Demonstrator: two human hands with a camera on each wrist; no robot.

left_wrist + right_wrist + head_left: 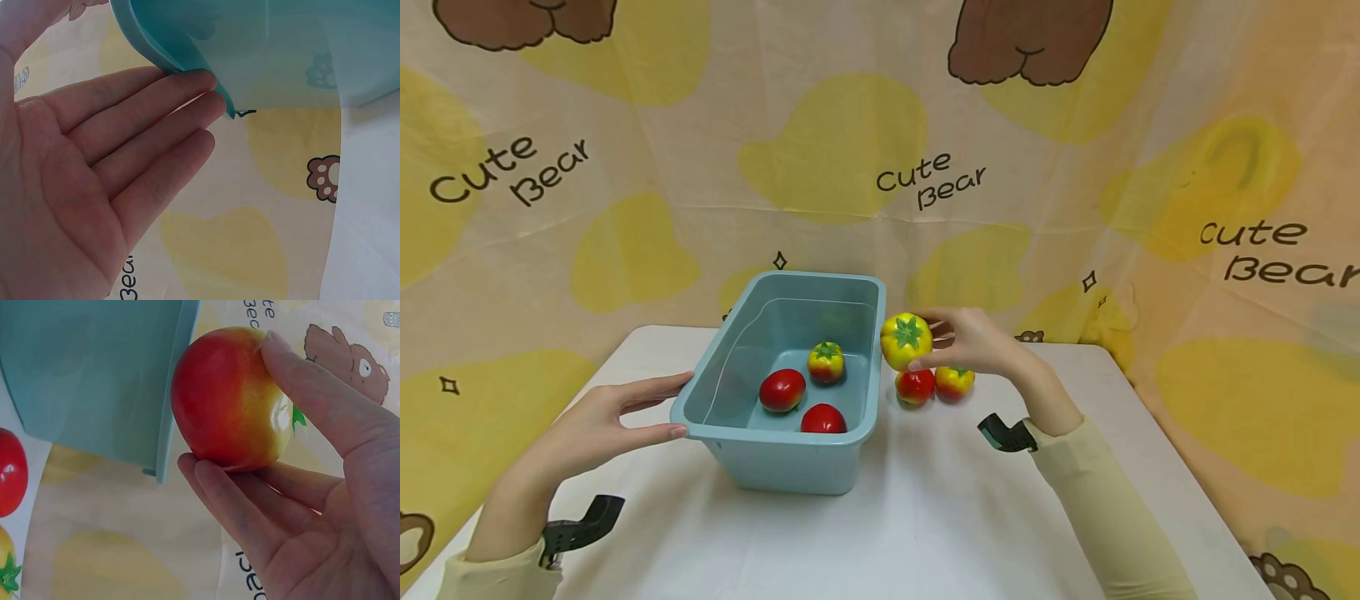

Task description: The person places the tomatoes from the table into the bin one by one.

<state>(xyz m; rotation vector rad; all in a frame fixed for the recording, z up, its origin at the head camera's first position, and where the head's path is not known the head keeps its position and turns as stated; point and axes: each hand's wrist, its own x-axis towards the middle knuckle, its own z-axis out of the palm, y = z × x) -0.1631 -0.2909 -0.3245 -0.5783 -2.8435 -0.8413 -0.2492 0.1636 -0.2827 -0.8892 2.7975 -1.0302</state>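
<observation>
A light blue plastic bin stands on the white table with three tomatoes inside: a yellow-and-red one with a green calyx, a red one and another red one, partly hidden by the near rim. My left hand touches the bin's left rim, its fingers nearly straight. Between thumb and fingers, my right hand holds a yellow-and-red tomato just outside the right rim, calyx facing me in the head view.
Right of the bin, below my right hand, a red tomato and a yellow-red tomato lie side by side on the table. A patterned cloth with bears and lettering hangs behind the table.
</observation>
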